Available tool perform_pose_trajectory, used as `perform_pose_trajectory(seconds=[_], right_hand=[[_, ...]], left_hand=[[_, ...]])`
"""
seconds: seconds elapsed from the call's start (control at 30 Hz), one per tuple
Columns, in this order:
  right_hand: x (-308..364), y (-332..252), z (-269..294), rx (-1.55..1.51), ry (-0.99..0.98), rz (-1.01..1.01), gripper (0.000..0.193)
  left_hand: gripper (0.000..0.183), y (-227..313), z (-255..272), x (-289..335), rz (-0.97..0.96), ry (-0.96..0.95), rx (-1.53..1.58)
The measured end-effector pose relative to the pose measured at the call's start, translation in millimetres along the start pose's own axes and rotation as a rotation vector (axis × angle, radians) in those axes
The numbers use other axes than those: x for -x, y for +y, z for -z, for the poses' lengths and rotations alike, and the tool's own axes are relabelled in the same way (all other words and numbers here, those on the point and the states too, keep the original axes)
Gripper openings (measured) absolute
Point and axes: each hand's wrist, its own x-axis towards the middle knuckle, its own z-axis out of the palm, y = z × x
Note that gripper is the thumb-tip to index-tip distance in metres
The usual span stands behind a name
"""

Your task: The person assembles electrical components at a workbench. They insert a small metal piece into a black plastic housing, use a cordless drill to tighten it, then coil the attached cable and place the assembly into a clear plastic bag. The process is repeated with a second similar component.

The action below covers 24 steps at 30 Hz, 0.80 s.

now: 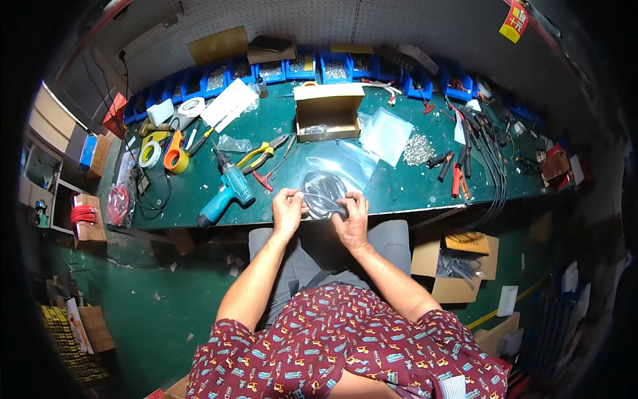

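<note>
A transparent plastic bag [345, 161] lies at the front edge of the green workbench, with a coiled black cable [323, 186] in its near end. On the coil's left side, my left hand [288, 211] pinches the bag's edge between thumb and fingers. My right hand [351, 219] is closed on the bag's right side, next to the coil; its fingertips partly cover the cable there. Beyond the bag stands an open cardboard box [329, 100] with a small transparent packet [315, 130] inside.
Left of the bag lie a teal cordless drill [228, 193], yellow-black pliers [264, 155] and an orange tape dispenser [175, 154]. To the right are flat plastic bags [387, 135], a pile of small metal parts [419, 150] and black cables [488, 149]. Blue bins [334, 68] line the back.
</note>
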Motion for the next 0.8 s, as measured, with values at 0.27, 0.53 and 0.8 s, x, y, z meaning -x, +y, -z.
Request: perform_pose_trajectory(seconds=[0.27, 0.53, 0.8], right_hand=[[-61, -23, 47, -0.257, -0.008, -0.192, 0.024], [-130, -38, 99, -0.212, -0.365, -0.272, 0.022], [-164, -46, 106, -0.122, -0.294, -0.069, 0.011]], left_hand=[[0.016, 117, -30, 18, -0.109, -0.103, -0.076], [0.019, 187, -25, 4, 0.096, -0.165, -0.063], [0.019, 207, -33, 10, 0.085, -0.154, 0.037]])
